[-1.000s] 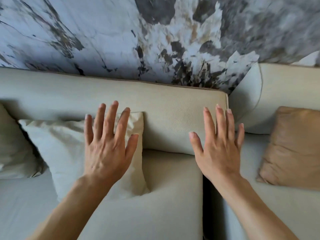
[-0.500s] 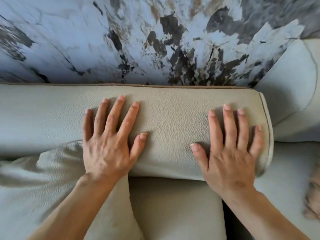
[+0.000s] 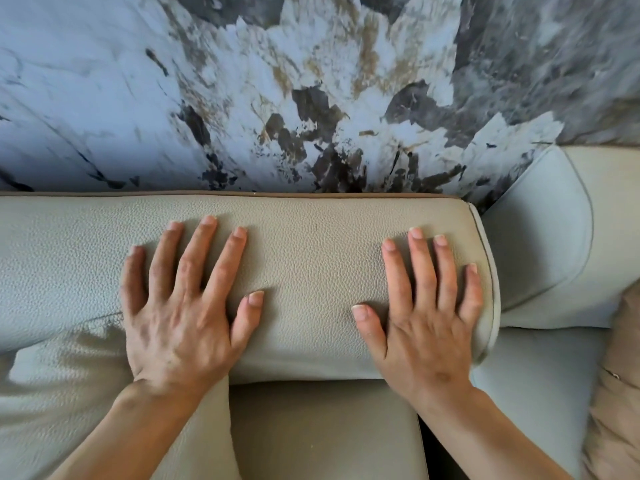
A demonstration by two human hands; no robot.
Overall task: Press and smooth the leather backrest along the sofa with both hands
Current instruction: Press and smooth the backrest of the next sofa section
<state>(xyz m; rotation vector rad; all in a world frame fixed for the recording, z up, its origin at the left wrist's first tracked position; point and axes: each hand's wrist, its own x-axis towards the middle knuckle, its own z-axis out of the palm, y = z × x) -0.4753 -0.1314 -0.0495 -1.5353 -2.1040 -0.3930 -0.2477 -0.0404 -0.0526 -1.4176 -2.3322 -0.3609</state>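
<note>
The sofa's seat cushion lies below me, and a pale pillow leans on it under my left wrist, with a tan pillow at the right edge. The leather backrest is beige, pebble-grained and rounded, with piping at its right end, running along the marbled wall. My left hand lies flat on it, fingers spread wide. My right hand lies flat near the backrest's right end, fingers spread, little finger just beside the piping. Both palms press the leather.
</note>
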